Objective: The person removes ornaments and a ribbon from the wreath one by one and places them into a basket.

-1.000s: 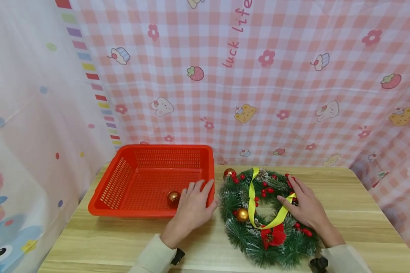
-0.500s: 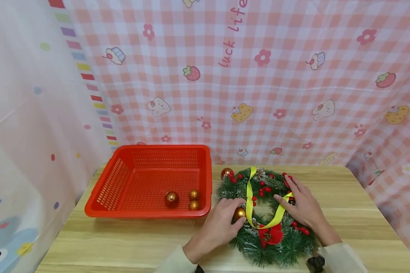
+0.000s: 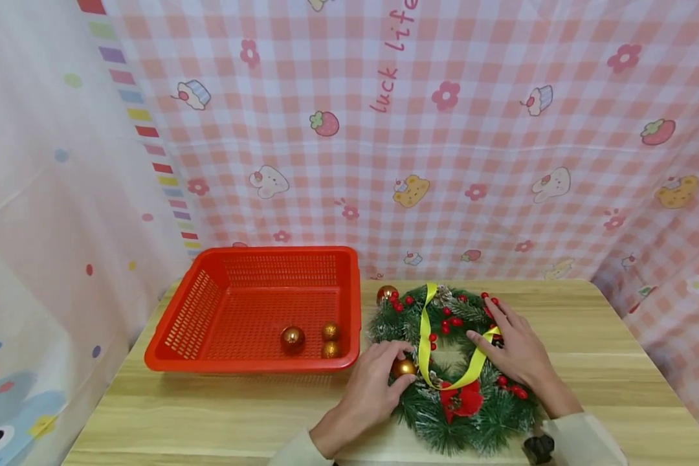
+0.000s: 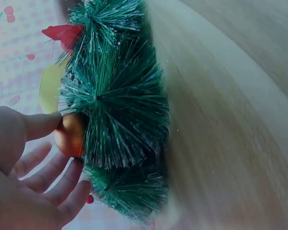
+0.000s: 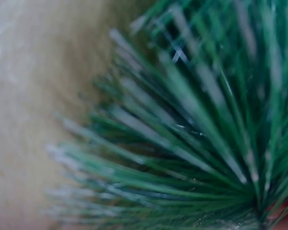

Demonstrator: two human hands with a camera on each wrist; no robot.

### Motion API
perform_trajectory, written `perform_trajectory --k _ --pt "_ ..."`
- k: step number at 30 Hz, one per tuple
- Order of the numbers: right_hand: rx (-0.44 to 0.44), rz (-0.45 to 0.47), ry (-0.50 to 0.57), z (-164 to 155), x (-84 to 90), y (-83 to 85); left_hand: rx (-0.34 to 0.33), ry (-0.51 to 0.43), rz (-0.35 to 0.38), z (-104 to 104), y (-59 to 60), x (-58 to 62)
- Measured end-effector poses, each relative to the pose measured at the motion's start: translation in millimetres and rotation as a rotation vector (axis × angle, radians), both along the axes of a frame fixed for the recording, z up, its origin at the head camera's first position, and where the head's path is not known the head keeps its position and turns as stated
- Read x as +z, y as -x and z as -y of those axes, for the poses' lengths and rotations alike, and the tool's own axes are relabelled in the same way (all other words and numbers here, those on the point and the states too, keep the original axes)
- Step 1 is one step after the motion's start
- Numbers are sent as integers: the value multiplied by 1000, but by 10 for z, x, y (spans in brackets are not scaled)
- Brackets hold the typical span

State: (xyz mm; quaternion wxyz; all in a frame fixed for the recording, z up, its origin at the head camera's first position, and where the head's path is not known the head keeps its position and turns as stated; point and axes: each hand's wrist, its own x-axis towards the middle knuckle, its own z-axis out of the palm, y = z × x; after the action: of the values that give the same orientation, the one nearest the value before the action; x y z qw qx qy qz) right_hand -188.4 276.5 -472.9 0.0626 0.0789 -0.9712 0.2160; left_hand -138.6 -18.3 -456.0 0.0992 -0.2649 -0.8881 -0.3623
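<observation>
The gold bauble (image 3: 403, 368) sits at about 8 o'clock on the wreath (image 3: 472, 421), tucked into the green needles, and your left hand (image 3: 368, 393) has its thumb and fingers (image 3: 397, 350) pinched around it. The left wrist view shows it better: the bauble (image 4: 70, 135) is wedged against the pine tufts (image 4: 115, 115) with your thumb on one side and fingers on the other.

Your right hand (image 3: 515, 356) lies flat on the wreath at roughly 3 o'clock, fingers straight and a bit spread, touching the yellow ribbon (image 3: 425, 330) near the red berries (image 3: 451, 321). There's a red bow (image 3: 460, 401) at 6 o'clock and another bauble (image 3: 386, 294) at 11.

Just left of the wreath on the table (image 3: 210, 414) is the red basket (image 3: 177, 320), with three baubles (image 3: 293, 339) in its near right corner.
</observation>
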Motion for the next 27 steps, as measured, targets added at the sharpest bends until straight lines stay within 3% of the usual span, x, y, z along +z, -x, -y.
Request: perform_trajectory --k 8,21,27 --pt "1 9 -8 17 3 0 -9 160 6 11 -33 2" --pt "-5 4 -6 3 21 -6 -13 54 -7 6 -20 -38" --pt "-1 6 -12 17 24 -4 -37 154 25 -13 -11 -20"
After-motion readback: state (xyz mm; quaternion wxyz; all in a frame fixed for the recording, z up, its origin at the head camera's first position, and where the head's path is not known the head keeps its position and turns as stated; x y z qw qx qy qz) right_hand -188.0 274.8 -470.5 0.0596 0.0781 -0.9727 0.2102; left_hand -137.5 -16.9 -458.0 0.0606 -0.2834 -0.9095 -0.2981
